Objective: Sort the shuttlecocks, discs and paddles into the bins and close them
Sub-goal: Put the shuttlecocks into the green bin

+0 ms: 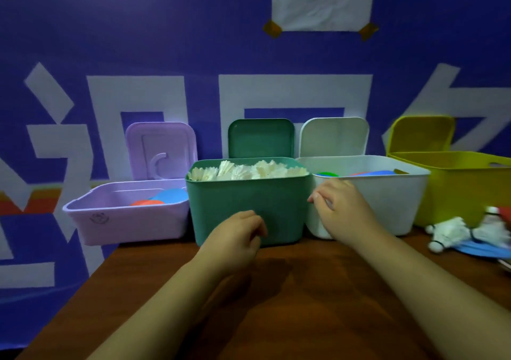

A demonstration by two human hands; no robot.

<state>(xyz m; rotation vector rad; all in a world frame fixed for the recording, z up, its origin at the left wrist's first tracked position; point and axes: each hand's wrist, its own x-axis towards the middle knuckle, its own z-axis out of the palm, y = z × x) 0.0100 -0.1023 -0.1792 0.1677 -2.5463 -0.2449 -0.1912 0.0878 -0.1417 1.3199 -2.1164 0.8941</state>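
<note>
I see bare bench (304, 290) nearest me. Open bins (235, 193), side by side, wall off its far edge. Loose shuttlecocks (448, 234) clutter the right.

No legible text anywhere

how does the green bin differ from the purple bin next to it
The green bin is taller and narrower; the purple bin is low and wide. The green bin is heaped with white shuttlecocks; the purple bin holds a few coloured discs. Both are open.
</note>
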